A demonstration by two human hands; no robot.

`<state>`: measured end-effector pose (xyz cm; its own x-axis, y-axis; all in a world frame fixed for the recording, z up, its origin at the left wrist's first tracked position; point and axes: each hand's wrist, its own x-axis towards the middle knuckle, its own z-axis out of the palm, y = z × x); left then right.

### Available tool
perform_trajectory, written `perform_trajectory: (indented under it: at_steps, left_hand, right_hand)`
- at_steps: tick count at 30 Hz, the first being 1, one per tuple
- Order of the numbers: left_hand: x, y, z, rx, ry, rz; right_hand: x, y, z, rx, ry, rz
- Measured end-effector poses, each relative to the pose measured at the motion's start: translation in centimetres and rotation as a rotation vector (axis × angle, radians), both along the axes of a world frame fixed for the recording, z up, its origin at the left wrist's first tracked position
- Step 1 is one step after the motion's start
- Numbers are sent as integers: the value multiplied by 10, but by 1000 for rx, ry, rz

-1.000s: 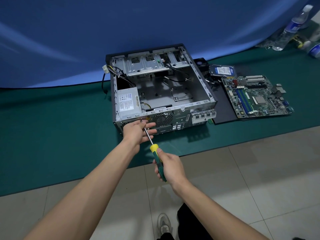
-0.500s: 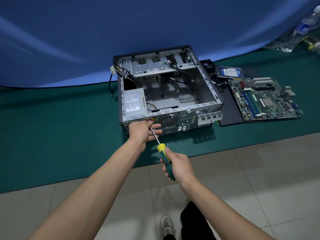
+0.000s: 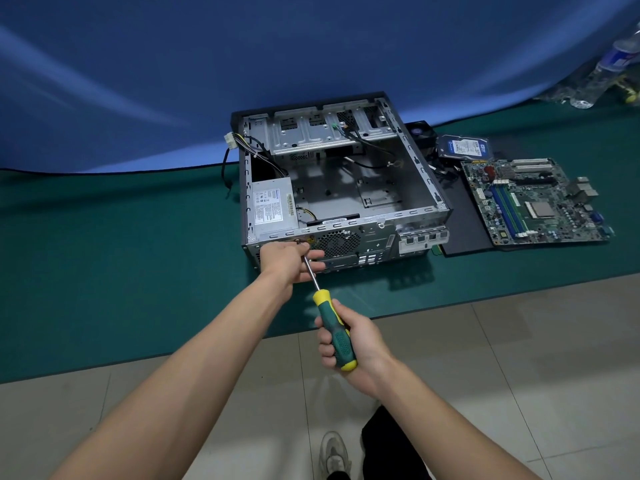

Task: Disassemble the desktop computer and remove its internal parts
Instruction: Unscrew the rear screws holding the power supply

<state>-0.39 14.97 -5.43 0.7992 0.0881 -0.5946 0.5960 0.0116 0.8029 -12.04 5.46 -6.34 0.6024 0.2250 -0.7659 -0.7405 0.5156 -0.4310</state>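
An open grey computer case [image 3: 426, 181] lies on its side on a green mat. A silver power supply [image 3: 273, 207] sits in its near left corner, with cables [image 3: 256, 147] trailing over the left wall. My right hand [image 3: 349, 344] grips the green and yellow handle of a screwdriver [image 3: 334, 327]. Its shaft points up to a screw at the top left of the case's rear panel. My left hand [image 3: 287, 259] rests against that panel with its fingers around the shaft near the tip.
To the right of the case, a motherboard [image 3: 533, 200] lies on a black side panel [image 3: 467, 223], with a hard drive [image 3: 464, 147] and a black fan [image 3: 420, 131] behind it. Plastic bottles [image 3: 609, 71] lie at the far right. A blue backdrop hangs behind. My shoe [image 3: 334, 455] stands on grey tiles.
The view has shifted slightly, so the case sits a little further right in frame. Both hands stay on the screwdriver at the same screw, with the right hand turned slightly on the handle.
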Motion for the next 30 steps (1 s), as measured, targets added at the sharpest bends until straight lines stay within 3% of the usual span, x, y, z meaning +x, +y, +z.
perform_trajectory:
  at_steps: [4,8,9,13,15,19,22,25,26,29,30]
  left_hand:
    - [0,3,2,12,-3,-19]
    - [-4,6,1,17,-36,-41]
    - [-6,6,1,21,-39,-49]
    - [-15,12,5,112,8,-253]
    - [-19,18,5,196,4,-309]
    - [-21,19,8,170,25,-260]
    - [-22,15,7,48,34,-191]
    - [-27,14,5,-95,72,-164]
    - [-28,14,5,-21,63,-204]
    - [-26,15,5,459,-81,-372]
    - [-26,14,7,486,-93,-367]
  right_hand:
    - [-2,13,-4,280,89,-115]
    - [-2,33,-2,316,118,-194]
    - [-2,38,-2,214,102,-206]
    - [-1,66,-7,-550,-62,-183]
    - [0,74,-5,-685,-49,-162]
    - [2,67,1,-500,-69,-130]
    - [4,52,6,-349,-108,35]
    - [4,41,4,-370,-145,101]
    - [4,40,3,-450,-171,102]
    - [3,40,0,-652,-216,60]
    - [2,40,0,-638,-217,67]
